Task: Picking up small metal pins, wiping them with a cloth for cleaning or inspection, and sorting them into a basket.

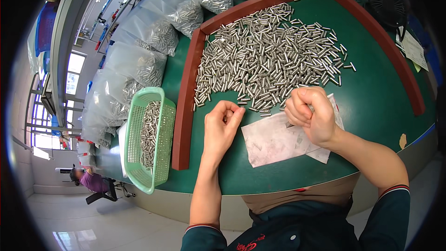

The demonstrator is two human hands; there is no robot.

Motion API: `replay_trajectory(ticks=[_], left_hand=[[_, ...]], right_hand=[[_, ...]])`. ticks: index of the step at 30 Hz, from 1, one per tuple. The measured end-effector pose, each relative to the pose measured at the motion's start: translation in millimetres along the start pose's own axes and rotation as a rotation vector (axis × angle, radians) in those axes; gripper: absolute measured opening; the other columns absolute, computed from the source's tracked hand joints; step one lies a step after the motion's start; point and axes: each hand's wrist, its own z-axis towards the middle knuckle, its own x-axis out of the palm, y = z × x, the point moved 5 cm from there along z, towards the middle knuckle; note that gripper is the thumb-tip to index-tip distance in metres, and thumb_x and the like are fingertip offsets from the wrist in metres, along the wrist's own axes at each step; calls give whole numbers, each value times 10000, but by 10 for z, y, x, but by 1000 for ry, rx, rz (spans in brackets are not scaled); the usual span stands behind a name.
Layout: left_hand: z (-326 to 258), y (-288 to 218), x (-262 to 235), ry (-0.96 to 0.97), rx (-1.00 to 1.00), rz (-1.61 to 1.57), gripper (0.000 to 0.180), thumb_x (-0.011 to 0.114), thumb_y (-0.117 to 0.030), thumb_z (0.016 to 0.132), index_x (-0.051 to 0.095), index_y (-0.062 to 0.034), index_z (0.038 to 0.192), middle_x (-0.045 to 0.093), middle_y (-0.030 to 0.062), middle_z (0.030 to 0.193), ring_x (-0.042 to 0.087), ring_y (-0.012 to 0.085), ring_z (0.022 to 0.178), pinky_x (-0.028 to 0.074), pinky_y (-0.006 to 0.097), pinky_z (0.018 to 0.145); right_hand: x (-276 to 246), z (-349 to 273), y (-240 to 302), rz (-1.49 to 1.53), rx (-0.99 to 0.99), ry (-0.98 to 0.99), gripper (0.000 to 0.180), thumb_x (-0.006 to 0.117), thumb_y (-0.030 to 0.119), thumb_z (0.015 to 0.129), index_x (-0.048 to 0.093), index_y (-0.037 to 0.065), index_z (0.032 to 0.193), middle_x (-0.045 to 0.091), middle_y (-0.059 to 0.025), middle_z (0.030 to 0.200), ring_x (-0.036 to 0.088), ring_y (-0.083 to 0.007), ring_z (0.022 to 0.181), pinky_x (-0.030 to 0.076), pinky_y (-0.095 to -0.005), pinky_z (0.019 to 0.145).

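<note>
While both hands sit at the near edge of the pin heap, here's the pic: left hand [222, 123], centre frame, fingers curled in toward the palm, tips bunched as if pinching a pin or two — can't tell what's inside, too small. Right hand [310, 114], just right of centre, closed in a loose fist, thumb over fingers, resting on a white sheet [274, 142] on the green table [371, 102]; whether it grips pins, can't tell either.

The metal pins [269, 53] lie in a big loose spread across upper centre, fenced by a red-brown rim [186, 107] at left and top. Green plastic basket [151, 142], lower left, part filled w/ pins, sits outside the rim near the table edge. Clear bags of pins [153, 32] stacked upper left.

Risks, as I judge: pins are round and slick, so a loose pinch could drop one and it rolls off the open near edge, where there's no rim. A sweep of the right forearm could drag the sheet and scatter strays. Basket's close to the edge, so a bump w/ the left elbow might tip it.
</note>
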Motion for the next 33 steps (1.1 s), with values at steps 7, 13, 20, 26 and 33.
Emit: replay_trajectory(ticks=[7,13,20,26,33], left_hand=[[-13,149,43,302,-288,-1354,92,529,-150,852,519,-62,877,483,44,750,306,63,556,287,183,501],[-18,127,42,243,-320,-1108,153,530,-106,845,542,-38,981,513,35,721,329,62,543,324,191,517],[-21,190,75,295,-381,-1267,65,566,-91,817,515,-52,818,543,49,743,317,48,514,290,171,481],[-28,163,92,277,-335,-1164,102,539,-52,822,551,-26,920,582,91,798,356,45,524,303,173,485],[-11,159,104,309,-300,-1092,133,525,-70,838,554,-8,952,583,95,810,343,44,519,302,172,488]], right_hand=[[-6,-2,-17,-19,0,-5,372,345,204,816,259,111,467,241,17,402,173,-71,378,150,-240,384],[-29,7,-30,-4,15,-20,380,350,224,818,252,113,468,233,20,398,169,-71,373,148,-241,384],[-35,-6,-25,31,15,-31,352,330,174,812,256,101,476,244,21,419,185,-67,382,166,-231,380],[-49,6,-47,13,34,-54,383,347,244,824,250,121,475,226,26,404,174,-72,371,156,-236,382],[-51,15,-32,10,38,-51,383,343,248,825,251,123,475,224,27,406,174,-74,371,162,-237,385]])
